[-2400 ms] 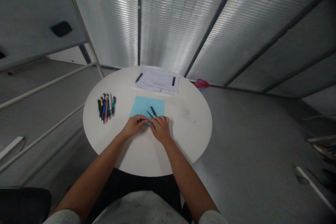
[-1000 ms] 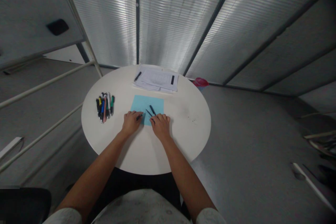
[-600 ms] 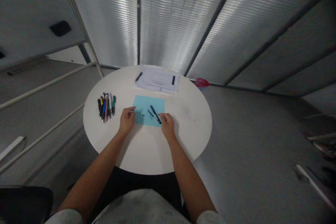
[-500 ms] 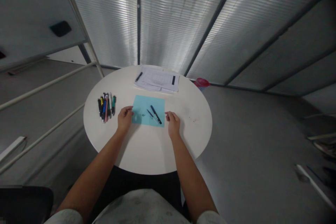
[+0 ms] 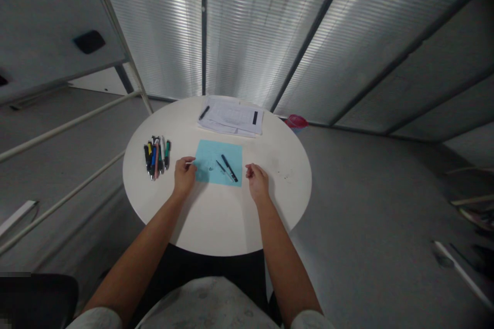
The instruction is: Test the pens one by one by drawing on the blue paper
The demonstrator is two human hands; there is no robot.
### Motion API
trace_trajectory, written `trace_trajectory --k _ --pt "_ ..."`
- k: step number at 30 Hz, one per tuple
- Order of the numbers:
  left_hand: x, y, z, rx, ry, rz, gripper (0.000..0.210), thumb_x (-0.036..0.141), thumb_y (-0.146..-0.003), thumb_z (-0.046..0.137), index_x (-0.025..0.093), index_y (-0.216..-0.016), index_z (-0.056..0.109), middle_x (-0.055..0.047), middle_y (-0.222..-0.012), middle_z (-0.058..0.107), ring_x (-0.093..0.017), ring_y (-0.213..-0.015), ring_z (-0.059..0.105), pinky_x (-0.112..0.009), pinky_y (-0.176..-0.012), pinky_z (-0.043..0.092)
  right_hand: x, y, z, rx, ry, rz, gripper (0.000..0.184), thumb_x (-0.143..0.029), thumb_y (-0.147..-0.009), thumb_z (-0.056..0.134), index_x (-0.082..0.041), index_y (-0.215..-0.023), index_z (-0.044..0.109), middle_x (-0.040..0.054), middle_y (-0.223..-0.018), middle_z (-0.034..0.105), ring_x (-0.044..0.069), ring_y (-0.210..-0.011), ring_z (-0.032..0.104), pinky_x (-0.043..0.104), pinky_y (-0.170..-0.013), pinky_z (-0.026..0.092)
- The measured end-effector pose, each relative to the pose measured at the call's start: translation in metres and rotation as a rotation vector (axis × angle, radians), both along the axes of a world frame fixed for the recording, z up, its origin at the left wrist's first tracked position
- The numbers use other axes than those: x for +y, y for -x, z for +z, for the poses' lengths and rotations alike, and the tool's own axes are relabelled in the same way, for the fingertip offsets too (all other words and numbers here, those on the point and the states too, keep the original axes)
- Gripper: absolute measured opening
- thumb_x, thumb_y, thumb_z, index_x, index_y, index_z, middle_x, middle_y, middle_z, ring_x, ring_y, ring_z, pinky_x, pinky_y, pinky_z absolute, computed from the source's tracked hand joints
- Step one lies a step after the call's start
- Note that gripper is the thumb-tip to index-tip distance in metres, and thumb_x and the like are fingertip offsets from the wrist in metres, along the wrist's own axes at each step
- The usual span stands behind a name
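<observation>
A light blue sheet (image 5: 206,149) lies on the round white table. On it rest a dark pen barrel (image 5: 229,168), a thin pen refill (image 5: 221,167) beside it, and a few tiny dark pieces (image 5: 211,169) too small to name. My left hand (image 5: 185,175) is at the sheet's left edge, index finger stretched out and thumb apart, with nothing visible in it. To the right of the sheet, a little apart from it, is my right hand (image 5: 258,180). Its fingers are curled together, and anything between them is hidden.
Several pens (image 5: 156,157) lie bunched at the table's left. A stack of papers (image 5: 227,118) with a black pen (image 5: 204,112) on it sits at the far edge. Beyond are a pink bucket (image 5: 296,121) and blinds; a white frame (image 5: 139,87) stands left.
My right hand has drawn slightly right, away from the sheet, with its fingers more curled. My left hand has shifted very slightly right. The pen parts stay put.
</observation>
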State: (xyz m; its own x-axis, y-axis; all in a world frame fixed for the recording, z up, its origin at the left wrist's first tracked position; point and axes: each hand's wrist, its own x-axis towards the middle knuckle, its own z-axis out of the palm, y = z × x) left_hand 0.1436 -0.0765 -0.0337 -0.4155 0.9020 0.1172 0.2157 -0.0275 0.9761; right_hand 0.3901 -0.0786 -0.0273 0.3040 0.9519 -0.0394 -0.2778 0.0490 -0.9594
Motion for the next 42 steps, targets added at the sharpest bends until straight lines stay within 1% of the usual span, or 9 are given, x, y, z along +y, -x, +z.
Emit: trace_trajectory --k 6,9,11,14,18,23,28,36,42 --pt "0.000 0.000 -0.003 0.050 -0.011 -0.004 0.025 0.018 -0.075 0.051 0.025 -0.097 0.062 -0.002 -0.080 0.060 -0.017 -0.073 0.061 -0.033 -0.066 0.050 0.000 -0.001 0.002 0.014 0.009 0.002 0.026 -0.042 -0.075 0.062 -0.017 -0.072 0.068 -0.0022 -0.063 0.052 0.010 -0.058 0.044 0.027 -0.057 0.035" --pt "0.000 0.001 -0.005 0.075 -0.017 -0.010 0.026 0.018 -0.075 0.051 0.024 -0.097 0.062 -0.003 -0.082 0.060 -0.016 -0.072 0.061 -0.032 -0.066 0.049 -0.003 0.001 0.002 -0.054 -0.020 0.032 0.024 -0.041 -0.077 0.059 -0.018 -0.075 0.067 -0.0025 -0.063 0.052 0.010 -0.059 0.044 0.026 -0.058 0.036" --pt "0.001 0.002 -0.008 0.096 -0.029 -0.014 0.026 0.018 -0.075 0.050 0.023 -0.098 0.062 -0.003 -0.084 0.059 -0.016 -0.072 0.061 -0.031 -0.065 0.049 -0.007 0.004 0.001 -0.168 -0.070 0.071 0.020 -0.037 -0.077 0.059 -0.019 -0.084 0.067 -0.0031 -0.066 0.052 0.011 -0.060 0.045 0.025 -0.059 0.036" --pt "0.003 0.004 -0.011 0.123 -0.034 -0.016 0.028 0.017 -0.075 0.049 0.022 -0.099 0.063 -0.003 -0.083 0.059 -0.016 -0.071 0.060 -0.030 -0.065 0.048 -0.013 0.010 -0.001 -0.457 -0.183 0.125 0.023 -0.029 -0.077 0.058 -0.021 -0.098 0.065 -0.0013 -0.077 0.056 0.012 -0.067 0.050 0.026 -0.064 0.041" --pt "0.003 0.004 -0.010 0.132 -0.032 -0.021 0.029 0.017 -0.075 0.049 0.020 -0.100 0.064 -0.004 -0.085 0.059 -0.015 -0.070 0.059 -0.030 -0.065 0.048 -0.019 0.015 0.001 -0.861 -0.268 0.131 0.022 -0.017 -0.077 0.054 -0.021 -0.094 0.068 0.0040 -0.090 0.060 0.018 -0.088 0.055 0.032 -0.081 0.045" --pt "0.002 0.004 -0.007 0.117 -0.038 -0.011 0.028 0.016 -0.074 0.049 0.021 -0.098 0.064 -0.004 -0.091 0.059 -0.014 -0.071 0.058 -0.030 -0.065 0.048 -0.020 0.019 0.005 -1.146 -0.266 0.127 0.019 -0.016 -0.081 0.056 -0.021 -0.090 0.072 0.0069 -0.096 0.060 0.021 -0.097 0.052 0.036 -0.092 0.040" --pt "0.002 0.004 -0.007 0.119 -0.039 -0.016 0.028 0.016 -0.074 0.049 0.021 -0.097 0.064 -0.005 -0.093 0.059 -0.015 -0.072 0.058 -0.031 -0.066 0.048 -0.024 0.027 0.009 -1.384 -0.227 0.173 0.020 -0.023 -0.085 0.058 -0.025 -0.101 0.071 0.0072 -0.105 0.062 0.023 -0.103 0.049 0.039 -0.092 0.034" --pt "0.003 0.005 -0.008 0.130 -0.056 -0.007 0.027 0.015 -0.073 0.050 0.022 -0.096 0.064 -0.004 -0.091 0.058 -0.014 -0.069 0.058 -0.030 -0.064 0.048 -0.026 0.029 0.007 -1.422 -0.233 0.144 0.022 -0.032 -0.091 0.055 -0.026 -0.108 0.068 0.0078 -0.108 0.063 0.024 -0.105 0.050 0.039 -0.092 0.032" --pt "0.003 0.005 -0.009 0.114 -0.049 -0.021 0.026 0.016 -0.074 0.051 0.021 -0.096 0.064 -0.005 -0.096 0.058 -0.015 -0.073 0.058 -0.030 -0.065 0.048 -0.015 0.021 -0.002 -1.155 -0.184 0.032 0.021 -0.029 -0.090 0.051 -0.019 -0.102 0.065 0.0081 -0.104 0.066 0.021 -0.099 0.057 0.034 -0.089 0.039"
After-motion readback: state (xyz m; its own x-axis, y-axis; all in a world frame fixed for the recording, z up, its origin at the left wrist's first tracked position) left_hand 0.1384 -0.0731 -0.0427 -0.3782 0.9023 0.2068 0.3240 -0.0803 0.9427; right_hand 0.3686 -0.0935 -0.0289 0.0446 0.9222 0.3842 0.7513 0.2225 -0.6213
